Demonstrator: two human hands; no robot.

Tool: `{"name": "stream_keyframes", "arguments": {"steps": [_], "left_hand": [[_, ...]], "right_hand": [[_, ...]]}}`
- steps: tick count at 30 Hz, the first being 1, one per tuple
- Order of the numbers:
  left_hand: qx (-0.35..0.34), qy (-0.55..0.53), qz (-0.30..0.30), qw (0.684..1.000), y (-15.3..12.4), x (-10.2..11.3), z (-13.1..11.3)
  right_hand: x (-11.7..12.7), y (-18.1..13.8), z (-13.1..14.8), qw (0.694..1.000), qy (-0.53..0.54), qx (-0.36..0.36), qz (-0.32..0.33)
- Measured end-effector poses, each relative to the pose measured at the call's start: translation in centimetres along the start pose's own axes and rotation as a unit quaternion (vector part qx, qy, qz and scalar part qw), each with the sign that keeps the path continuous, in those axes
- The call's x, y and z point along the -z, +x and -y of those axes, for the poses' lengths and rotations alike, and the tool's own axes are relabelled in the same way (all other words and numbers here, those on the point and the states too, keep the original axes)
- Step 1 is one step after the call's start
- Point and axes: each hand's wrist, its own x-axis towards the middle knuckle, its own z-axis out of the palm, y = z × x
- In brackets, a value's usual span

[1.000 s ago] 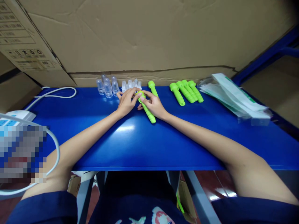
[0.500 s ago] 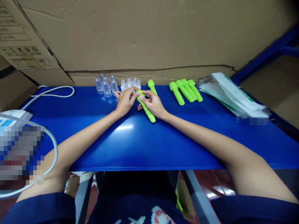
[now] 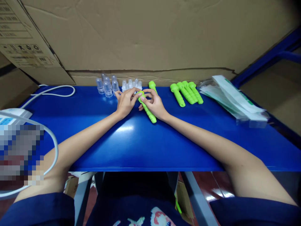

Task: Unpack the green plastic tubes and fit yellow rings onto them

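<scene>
Both hands meet at a lime-green ribbed tube with a wider collared head point(image 3: 149, 113), which slants toward me over the blue tabletop. My left hand point(image 3: 127, 101) pinches the rim of its head. The fingers of my right hand point(image 3: 153, 102) are closed around the tube just below that head. Right behind my hands lies another green ribbed tube point(image 3: 152, 84), partly covered by my right hand. Beyond my left hand stand several small clear caps point(image 3: 130, 83), and left of these are several larger clear bottle-shaped pieces point(image 3: 107, 87).
Several more green tubes point(image 3: 187, 91) lie side by side at the back right. Flat clear plastic bags point(image 3: 235, 97) rest at the far right. A white cable point(image 3: 53, 135) loops over the left side near a white power strip point(image 3: 14, 116). Cardboard point(image 3: 141, 37) walls the back.
The view has shifted very slightly. Both hands keep the same grip on the green tube, with no clear movement of the other things.
</scene>
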Motion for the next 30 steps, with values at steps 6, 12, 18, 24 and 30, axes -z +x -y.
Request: {"name": "stream_keyframes", "arguments": {"steps": [6, 12, 18, 24, 30], "left_hand": [[-0.02, 0.025, -0.021, 0.999, -0.1, 0.1, -0.1], [-0.034, 0.036, -0.027, 0.998, -0.1, 0.2, -0.1], [-0.025, 0.074, -0.012, 0.997, -0.1, 0.4, -0.4], [-0.022, 0.108, -0.001, 0.994, -0.3, 0.6, -0.8], [-0.02, 0.113, -0.004, 0.993, -0.2, 0.4, -0.5]], "right_hand": [[-0.1, 0.0, 0.1, 1.0, 0.013, 0.005, 0.009], [-0.2, -0.4, 0.9, 1.0, -0.002, -0.004, 0.003], [-0.3, -0.4, 1.2, 1.0, 0.006, -0.017, -0.002], [-0.4, -0.3, 1.1, 1.0, 0.022, -0.009, -0.002], [-0.4, -0.3, 1.0, 1.0, 0.023, -0.008, -0.006]]}}
